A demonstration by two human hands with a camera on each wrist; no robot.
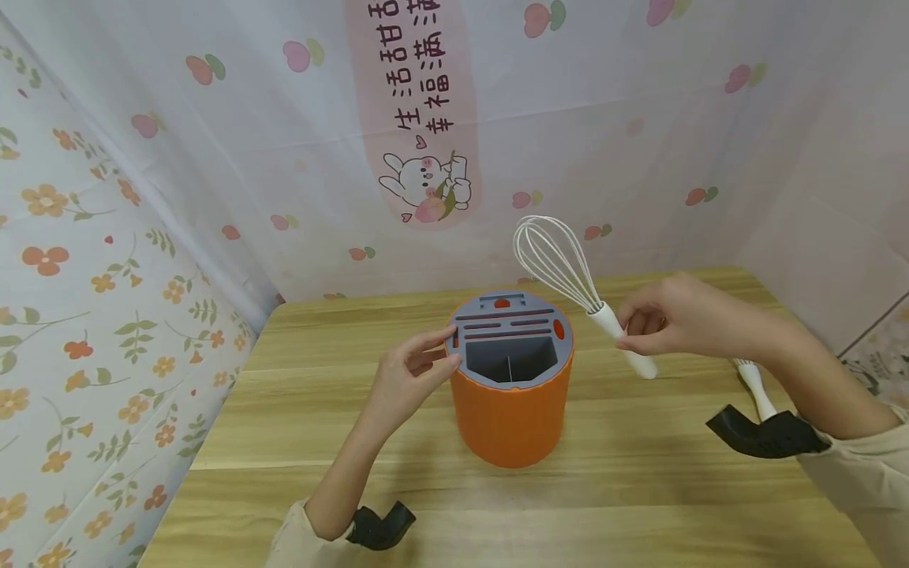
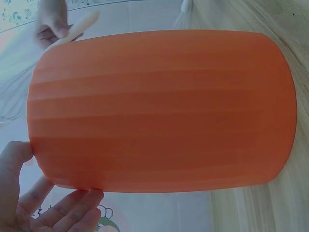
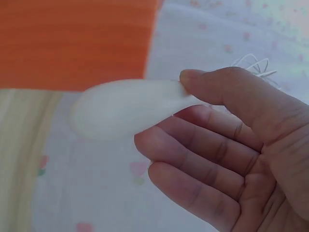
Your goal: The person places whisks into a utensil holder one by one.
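Observation:
In my right hand (image 1: 678, 315) I hold a white whisk (image 1: 557, 260) by its handle, between thumb and fingers, above the table. The whisk tilts, with its wire loops up to the left and its handle end down to the right. Just left of it stands an orange utensil holder (image 1: 510, 422) with a grey slotted top (image 1: 507, 326). My left hand (image 1: 410, 375) touches the holder's upper left rim with thumb and fingertips. In the left wrist view those fingers (image 2: 65, 210) look fairly straight, resting against the orange wall. The right wrist view shows the rounded handle (image 3: 120, 111) close up.
Another white-handled utensil (image 1: 756, 386) lies on the wooden table (image 1: 319, 426) at the right, partly hidden behind my right forearm. Patterned curtains (image 1: 284, 158) stand behind and left of the table. Each wrist carries a black mount (image 1: 767, 434).

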